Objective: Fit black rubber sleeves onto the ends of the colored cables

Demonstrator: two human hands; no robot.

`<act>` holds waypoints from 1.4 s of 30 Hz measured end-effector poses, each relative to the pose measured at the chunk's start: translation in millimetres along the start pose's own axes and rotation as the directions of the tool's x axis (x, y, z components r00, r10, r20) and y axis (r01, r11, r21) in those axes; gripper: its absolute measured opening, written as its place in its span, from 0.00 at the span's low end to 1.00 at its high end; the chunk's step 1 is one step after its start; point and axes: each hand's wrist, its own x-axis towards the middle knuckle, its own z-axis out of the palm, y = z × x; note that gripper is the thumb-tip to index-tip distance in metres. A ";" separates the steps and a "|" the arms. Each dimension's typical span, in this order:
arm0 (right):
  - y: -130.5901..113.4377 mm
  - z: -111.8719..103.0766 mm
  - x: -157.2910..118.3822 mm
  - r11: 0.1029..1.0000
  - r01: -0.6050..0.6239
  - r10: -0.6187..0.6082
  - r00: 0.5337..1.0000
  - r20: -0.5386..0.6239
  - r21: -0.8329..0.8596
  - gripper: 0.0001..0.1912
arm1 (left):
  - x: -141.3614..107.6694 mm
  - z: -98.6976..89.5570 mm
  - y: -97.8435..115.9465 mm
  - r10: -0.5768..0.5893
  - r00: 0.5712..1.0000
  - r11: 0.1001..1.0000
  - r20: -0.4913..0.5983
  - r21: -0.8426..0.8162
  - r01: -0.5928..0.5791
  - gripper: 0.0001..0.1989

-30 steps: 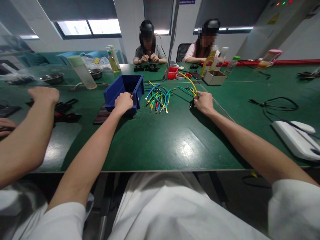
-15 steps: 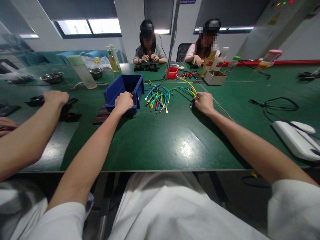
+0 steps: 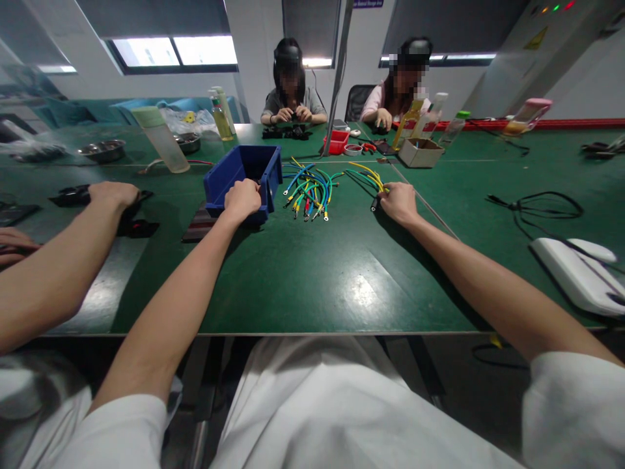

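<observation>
My left hand [image 3: 243, 200] is closed over the low front of the blue plastic bin [image 3: 215, 185]; its fingertips are hidden by the hand itself. A little dark material shows inside the bin, just beyond my knuckles. Farther right, my right hand [image 3: 399, 202] is closed around several yellow and green wires [image 3: 367, 174], whose free ends reach back to the left. A black end piece pokes out below my fingers. Between my hands, on the green table [image 3: 297, 280], lies a loose pile of short blue, green, yellow and red wires [image 3: 312, 192] with metal terminals.
At the left, a neighbour's arm [image 3: 58, 267] rests over black items. A dark flat object [image 3: 198, 225] lies beside the bin. Behind stand a bottle [image 3: 163, 143], a red tray [image 3: 336, 141] and a cardboard box [image 3: 420, 154]. A white device [image 3: 576, 273] and black cable [image 3: 551, 205] lie right.
The wires in my right hand have shifted slightly left at their free ends. The neighbour's hand at the left has moved a little right. My left hand stays on the bin.
</observation>
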 end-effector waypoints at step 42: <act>-0.8 -1.3 -5.3 1.000 -0.027 0.027 0.999 -0.038 -0.008 0.18 | -0.9 -1.4 0.4 -0.014 1.000 1.000 -0.013 0.023 0.014 0.16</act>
